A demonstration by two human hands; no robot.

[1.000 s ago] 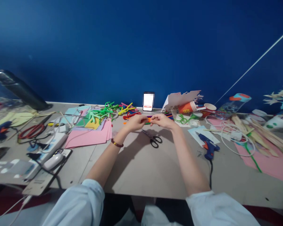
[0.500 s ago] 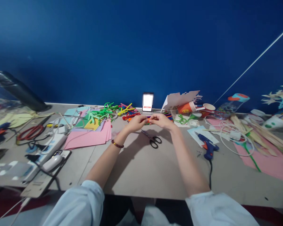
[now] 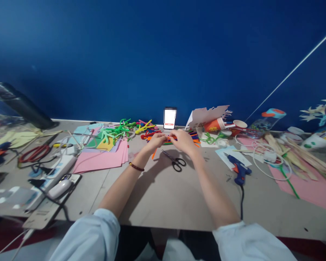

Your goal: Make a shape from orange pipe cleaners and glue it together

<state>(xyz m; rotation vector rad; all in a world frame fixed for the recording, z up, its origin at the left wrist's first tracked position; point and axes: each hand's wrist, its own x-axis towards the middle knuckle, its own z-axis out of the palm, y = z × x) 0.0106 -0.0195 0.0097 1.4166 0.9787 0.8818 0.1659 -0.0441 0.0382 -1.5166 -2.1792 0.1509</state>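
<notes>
Both hands meet over the far middle of the table, fingertips pinched together. My left hand (image 3: 158,140) is closed on an orange pipe cleaner (image 3: 154,154), whose end sticks out below the palm. My right hand (image 3: 181,139) is closed at the same spot, its fingertips against the left ones; the part of the pipe cleaner between them is mostly hidden. Behind the hands lies a bunch of coloured pipe cleaners (image 3: 195,139), orange, blue and purple among them. Black-handled scissors (image 3: 176,162) lie on the table just below the hands, apart from them.
A phone (image 3: 170,119) stands upright against the blue wall. Green pipe cleaners (image 3: 116,133) and pink paper sheets (image 3: 100,160) lie left. On the right are a blue glue gun (image 3: 239,170), an orange paper cup (image 3: 214,125) and a white cable (image 3: 274,172). A power strip (image 3: 54,177) lies far left.
The orange pipe cleaner's end now shows hanging below my left hand. My right hand has shifted slightly left, and the orange ends of the bunch behind it have come into view.
</notes>
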